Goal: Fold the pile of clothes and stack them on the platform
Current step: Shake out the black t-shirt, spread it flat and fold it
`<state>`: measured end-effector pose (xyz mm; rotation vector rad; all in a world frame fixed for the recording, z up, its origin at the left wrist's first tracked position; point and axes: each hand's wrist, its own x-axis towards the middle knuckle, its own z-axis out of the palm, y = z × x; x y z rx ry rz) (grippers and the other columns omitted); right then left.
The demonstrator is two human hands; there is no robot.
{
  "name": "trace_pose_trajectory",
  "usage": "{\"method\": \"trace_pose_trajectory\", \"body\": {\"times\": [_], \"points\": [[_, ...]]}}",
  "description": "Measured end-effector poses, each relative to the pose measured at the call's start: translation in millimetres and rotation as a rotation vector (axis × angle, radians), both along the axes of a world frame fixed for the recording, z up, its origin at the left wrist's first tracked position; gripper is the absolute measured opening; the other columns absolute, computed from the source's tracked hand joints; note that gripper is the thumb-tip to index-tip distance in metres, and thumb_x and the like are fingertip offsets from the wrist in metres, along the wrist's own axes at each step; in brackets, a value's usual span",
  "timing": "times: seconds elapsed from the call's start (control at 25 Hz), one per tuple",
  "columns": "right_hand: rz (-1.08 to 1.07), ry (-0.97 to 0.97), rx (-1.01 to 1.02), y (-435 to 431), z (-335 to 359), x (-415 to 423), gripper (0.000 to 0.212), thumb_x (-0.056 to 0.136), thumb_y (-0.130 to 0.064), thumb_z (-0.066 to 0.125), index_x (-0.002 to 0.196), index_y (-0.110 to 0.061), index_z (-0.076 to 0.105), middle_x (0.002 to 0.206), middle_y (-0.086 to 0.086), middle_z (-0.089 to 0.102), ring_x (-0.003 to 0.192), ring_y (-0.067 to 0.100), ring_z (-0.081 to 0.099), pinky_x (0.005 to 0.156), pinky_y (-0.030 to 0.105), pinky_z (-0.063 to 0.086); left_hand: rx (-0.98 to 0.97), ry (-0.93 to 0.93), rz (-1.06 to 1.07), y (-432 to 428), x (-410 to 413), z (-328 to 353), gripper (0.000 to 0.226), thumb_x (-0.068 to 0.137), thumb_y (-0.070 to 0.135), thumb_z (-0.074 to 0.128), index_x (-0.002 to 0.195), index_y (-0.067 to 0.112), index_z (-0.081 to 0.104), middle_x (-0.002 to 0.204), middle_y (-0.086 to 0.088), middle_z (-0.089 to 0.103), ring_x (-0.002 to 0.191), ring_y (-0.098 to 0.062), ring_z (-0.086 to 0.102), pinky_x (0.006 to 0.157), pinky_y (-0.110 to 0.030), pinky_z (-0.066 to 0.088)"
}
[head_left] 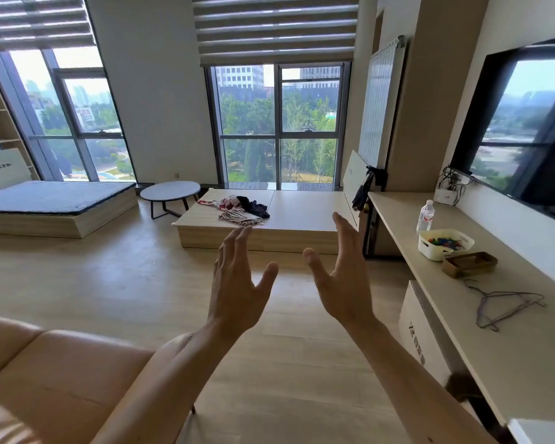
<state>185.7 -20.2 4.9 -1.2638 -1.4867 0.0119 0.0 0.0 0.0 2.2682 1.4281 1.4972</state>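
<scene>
A loose pile of clothes lies on a low wooden platform below the middle window, several steps ahead. The pile holds a striped piece at the front, a dark piece at the right and a pink-and-white piece at the back left. My left hand and my right hand are raised in front of me, palms facing each other, fingers spread, holding nothing. Both hands are far from the pile.
A round grey table stands left of the platform, and a low bed lies further left. A long counter on the right carries a water bottle, a white basket, a box and wire hangers. A tan sofa sits near left.
</scene>
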Motion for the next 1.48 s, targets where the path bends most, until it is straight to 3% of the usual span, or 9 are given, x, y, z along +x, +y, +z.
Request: {"method": "trace_pose_trajectory", "body": {"times": [0.28, 0.44, 0.6, 0.8, 1.04, 1.2, 1.32, 1.48], "points": [[-0.012, 0.163, -0.045, 82.1, -29.7, -20.9, 0.079, 0.091, -0.055, 0.055, 0.157, -0.028, 0.022, 0.162, -0.007, 0.031, 0.146, 0.007, 0.033, 0.105, 0.003, 0.018, -0.063, -0.127, -0.005, 81.6, -3.5, -27.0, 0.078, 0.088, 0.062, 0.052, 0.153, 0.026, 0.027, 0.158, 0.005, 0.031, 0.140, -0.005, 0.029, 0.113, -0.038, 0.035], [0.031, 0.222, -0.077, 146.8, -37.7, -31.3, 0.083, 0.089, -0.059, 0.055, 0.158, -0.032, 0.018, 0.163, -0.009, 0.029, 0.145, 0.006, 0.034, 0.110, 0.020, 0.028, -0.089, -0.171, 0.030, 140.6, -15.5, -34.2, 0.077, 0.088, 0.062, 0.051, 0.153, 0.028, 0.028, 0.157, 0.008, 0.033, 0.143, -0.009, 0.033, 0.110, -0.035, 0.035], [0.056, 0.229, -0.128, 203.9, -40.7, -42.3, 0.084, 0.087, -0.057, 0.057, 0.157, -0.034, 0.018, 0.159, -0.012, 0.032, 0.141, 0.000, 0.034, 0.100, 0.011, 0.024, -0.146, -0.237, 0.094, 191.8, -32.6, -38.9, 0.077, 0.086, 0.061, 0.052, 0.151, 0.027, 0.032, 0.155, 0.009, 0.035, 0.139, -0.006, 0.034, 0.105, -0.030, 0.033], [0.079, 0.242, -0.175, 274.4, -47.9, -62.6, 0.086, 0.082, -0.063, 0.055, 0.155, -0.040, 0.017, 0.153, -0.014, 0.039, 0.137, 0.001, 0.039, 0.105, 0.032, 0.030, -0.213, -0.336, 0.137, 261.6, -56.2, -47.3, 0.080, 0.082, 0.064, 0.051, 0.149, 0.022, 0.037, 0.152, 0.007, 0.040, 0.135, -0.005, 0.035, 0.104, -0.029, 0.032], [0.057, 0.258, -0.182, 391.7, -58.2, -92.2, 0.085, 0.085, -0.051, 0.061, 0.157, -0.036, 0.018, 0.148, -0.027, 0.032, 0.139, -0.004, 0.038, 0.104, 0.023, 0.030, -0.243, -0.355, 0.087, 389.2, -91.4, -54.4, 0.076, 0.083, 0.060, 0.053, 0.147, 0.022, 0.040, 0.146, 0.008, 0.043, 0.134, -0.007, 0.040, 0.105, -0.029, 0.033], [0.010, 0.272, -0.188, 473.2, -50.9, -107.6, 0.084, 0.086, -0.048, 0.061, 0.158, -0.033, 0.019, 0.150, -0.025, 0.033, 0.138, -0.004, 0.038, 0.100, 0.011, 0.027, -0.277, -0.370, 0.054, 482.7, -106.4, -47.6, 0.062, 0.091, 0.033, 0.069, 0.146, 0.020, 0.042, 0.142, 0.009, 0.043, 0.131, -0.006, 0.040, 0.108, -0.031, 0.035], [-0.048, 0.299, -0.185, 524.3, -54.1, -107.9, 0.082, 0.087, -0.046, 0.061, 0.158, -0.031, 0.020, 0.154, -0.018, 0.035, 0.138, -0.003, 0.040, 0.103, 0.015, 0.031, -0.296, -0.341, -0.001, 540.2, -105.6, -47.8, 0.061, 0.092, 0.027, 0.069, 0.146, 0.018, 0.043, 0.142, 0.007, 0.045, 0.127, -0.003, 0.040, 0.104, -0.028, 0.035], [-0.085, 0.332, -0.208, 583.1, -72.2, -101.3, 0.079, 0.093, -0.038, 0.065, 0.158, -0.030, 0.020, 0.149, -0.024, 0.032, 0.138, 0.000, 0.041, 0.105, 0.022, 0.035, -0.318, -0.304, -0.053, 606.5, -94.0, -57.5, 0.061, 0.092, 0.028, 0.068, 0.147, 0.016, 0.044, 0.145, 0.001, 0.048, 0.128, -0.005, 0.043, 0.101, -0.023, 0.033]]}}
